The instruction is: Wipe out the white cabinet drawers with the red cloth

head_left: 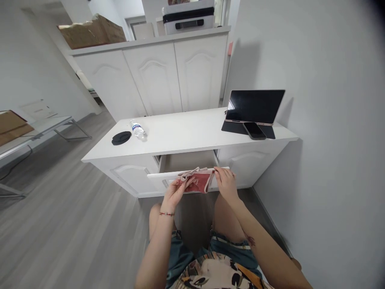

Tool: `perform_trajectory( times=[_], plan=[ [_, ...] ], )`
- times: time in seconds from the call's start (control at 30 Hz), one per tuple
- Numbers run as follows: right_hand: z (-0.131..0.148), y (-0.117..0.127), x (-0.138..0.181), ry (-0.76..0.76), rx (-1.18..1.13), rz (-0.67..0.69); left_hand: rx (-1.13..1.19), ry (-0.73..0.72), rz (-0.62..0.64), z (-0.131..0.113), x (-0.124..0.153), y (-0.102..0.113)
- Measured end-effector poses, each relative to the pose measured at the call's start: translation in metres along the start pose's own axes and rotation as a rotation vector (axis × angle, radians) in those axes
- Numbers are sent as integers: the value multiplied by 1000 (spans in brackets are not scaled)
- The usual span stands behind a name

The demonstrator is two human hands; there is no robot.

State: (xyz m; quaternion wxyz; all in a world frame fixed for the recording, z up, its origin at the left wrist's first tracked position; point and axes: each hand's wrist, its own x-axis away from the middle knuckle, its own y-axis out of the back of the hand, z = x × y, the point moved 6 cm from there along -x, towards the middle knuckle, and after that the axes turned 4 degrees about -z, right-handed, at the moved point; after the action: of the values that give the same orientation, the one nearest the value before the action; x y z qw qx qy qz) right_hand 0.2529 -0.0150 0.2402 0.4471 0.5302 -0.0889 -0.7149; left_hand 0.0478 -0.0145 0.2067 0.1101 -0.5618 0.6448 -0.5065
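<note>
A red cloth [200,182] with a pale border, partly folded, hangs in front of the open drawer [153,176] of the white cabinet. My left hand [177,190] grips the cloth's left part, with the thumb and fingers closed over it. At the opposite end, my right hand [225,180] pinches the upper right corner close to the drawer front's top edge. Whether those right fingers also touch the drawer cannot be made out. The visible inside of the drawer is a bare pale bottom.
On the white cabinet top [180,128] lie a plastic bottle [137,129] and a black round flat object [121,138] at left. A tablet [255,106] stands on its dark cover at right, with a phone [254,131] before it. A wall [333,160] borders the right side.
</note>
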Motion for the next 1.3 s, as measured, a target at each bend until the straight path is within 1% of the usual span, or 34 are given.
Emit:
perform_trajectory(
  times=[0.13,0.23,0.4,0.47,0.53,0.63,0.7,0.77,0.8,0.87,0.93,0.97,1.0,1.03,1.1,1.2,1.3],
  plan=[
    [0,-1,3,15,22,-32,37,-66,0,-25,23,14],
    [1,-5,7,31,43,-58,128,-106,-21,-44,39,30],
    [6,-13,17,88,25,-99,421,-56,-13,-67,59,58],
    [9,-15,22,94,8,-107,492,-62,-9,-75,65,68],
    [14,-17,28,93,1,-107,510,-88,-18,-82,70,79],
    [30,-26,39,116,-12,-55,492,-149,-53,-88,75,96],
    [46,-38,49,163,-37,22,483,-212,-98,-91,78,111],
    [61,-54,58,213,-70,117,484,-312,-181,-92,81,129],
    [67,-62,62,226,-84,164,485,-376,-242,-92,84,140],
    [75,-77,67,222,-106,227,471,-489,-378,-89,91,160],
    [77,-89,69,202,-128,249,425,-526,-475,-79,99,175],
    [77,-94,68,198,-140,249,397,-500,-494,-72,102,181],
    [76,-97,67,200,-155,245,368,-472,-479,-64,105,183],
    [75,-100,66,205,-170,240,354,-462,-493,-56,111,187],
    [72,-104,63,215,-195,232,331,-378,-486,-35,119,191],
    [68,-110,57,221,-216,236,301,-281,-485,-5,131,191],
    [63,-119,47,199,-226,247,282,-210,-515,22,134,187]
  ],
)
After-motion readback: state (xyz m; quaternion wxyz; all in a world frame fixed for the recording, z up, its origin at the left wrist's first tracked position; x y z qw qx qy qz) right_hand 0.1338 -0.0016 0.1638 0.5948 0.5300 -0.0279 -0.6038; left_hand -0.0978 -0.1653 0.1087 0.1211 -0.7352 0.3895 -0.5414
